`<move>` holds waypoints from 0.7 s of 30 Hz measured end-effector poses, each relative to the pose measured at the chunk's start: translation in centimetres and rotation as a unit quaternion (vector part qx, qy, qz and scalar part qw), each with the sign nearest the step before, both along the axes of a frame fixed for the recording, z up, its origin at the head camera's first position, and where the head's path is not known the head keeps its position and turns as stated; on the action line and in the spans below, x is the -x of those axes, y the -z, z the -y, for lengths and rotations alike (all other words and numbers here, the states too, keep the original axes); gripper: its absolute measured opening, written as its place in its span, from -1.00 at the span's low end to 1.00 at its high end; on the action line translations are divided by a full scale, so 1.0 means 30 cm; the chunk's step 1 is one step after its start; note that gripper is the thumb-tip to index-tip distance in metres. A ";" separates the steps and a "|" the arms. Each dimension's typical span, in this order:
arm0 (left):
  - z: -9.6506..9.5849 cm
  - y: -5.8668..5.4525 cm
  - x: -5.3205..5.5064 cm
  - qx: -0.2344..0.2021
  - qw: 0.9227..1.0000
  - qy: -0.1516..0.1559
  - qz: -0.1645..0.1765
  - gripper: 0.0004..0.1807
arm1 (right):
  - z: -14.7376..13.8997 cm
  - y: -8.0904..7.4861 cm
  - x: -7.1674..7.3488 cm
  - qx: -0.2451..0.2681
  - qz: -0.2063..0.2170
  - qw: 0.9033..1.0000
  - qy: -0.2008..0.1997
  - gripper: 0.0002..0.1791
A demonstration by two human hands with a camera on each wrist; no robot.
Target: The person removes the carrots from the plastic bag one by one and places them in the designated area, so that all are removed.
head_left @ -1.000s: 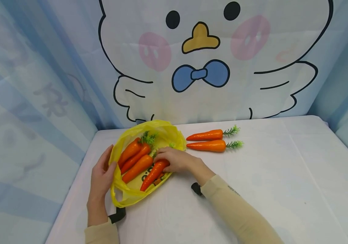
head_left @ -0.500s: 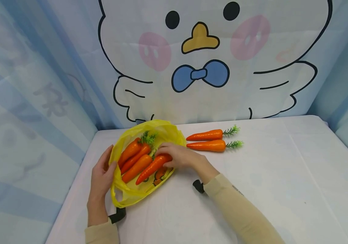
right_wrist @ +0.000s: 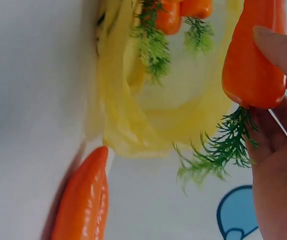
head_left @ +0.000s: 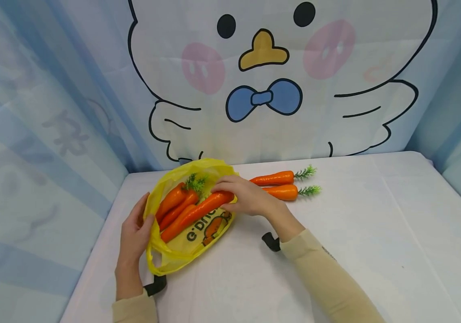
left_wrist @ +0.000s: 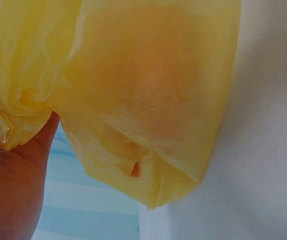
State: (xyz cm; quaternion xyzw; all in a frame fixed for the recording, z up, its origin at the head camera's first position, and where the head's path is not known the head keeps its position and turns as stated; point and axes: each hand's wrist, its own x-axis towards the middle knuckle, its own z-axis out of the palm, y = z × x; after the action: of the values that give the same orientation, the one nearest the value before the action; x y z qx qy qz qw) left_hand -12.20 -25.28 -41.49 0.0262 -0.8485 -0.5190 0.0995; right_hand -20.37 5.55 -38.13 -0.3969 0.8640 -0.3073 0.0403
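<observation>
The right hand (head_left: 248,196) pinches a carrot (head_left: 199,215) at its thick end, tip slanting toward the left hand (head_left: 135,231), which grips the bag (head_left: 214,166).

A glossy orange carrot (head_left: 204,211) (feathery green at its top) slants in the right grip (head_left: 246,195) across a crinkled yellow bag (head_left: 218,172), its edge pinched by the left grip (head_left: 135,231); other carrots (head_left: 171,200) lie inside, two carrots (head_left: 276,178) just beside.
</observation>
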 end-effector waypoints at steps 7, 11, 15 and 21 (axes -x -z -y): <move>0.005 -0.003 0.000 0.007 1.000 0.003 -0.004 -0.39 | -0.096 0.005 -0.015 0.012 -0.024 0.999 0.031 -0.54; 0.006 -0.005 0.003 0.009 1.000 0.004 -0.001 -0.38 | -0.153 0.021 -0.025 0.013 -0.031 0.998 0.051 -0.56; 0.003 -0.006 0.003 0.004 1.000 0.003 0.004 -0.38 | -0.213 0.034 -0.039 0.015 -0.036 0.997 0.073 -0.58; 0.000 -0.004 0.001 0.003 1.000 0.004 -0.002 -0.39 | -0.301 0.050 -0.066 0.007 -0.024 0.992 0.120 -0.54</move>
State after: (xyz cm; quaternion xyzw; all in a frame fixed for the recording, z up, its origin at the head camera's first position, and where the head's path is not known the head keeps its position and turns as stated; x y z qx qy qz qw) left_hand -12.22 -25.28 -41.37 0.0214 -0.8499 -0.5171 0.0992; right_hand -18.38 14.57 -39.64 -0.2980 0.9039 -0.3061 -0.0203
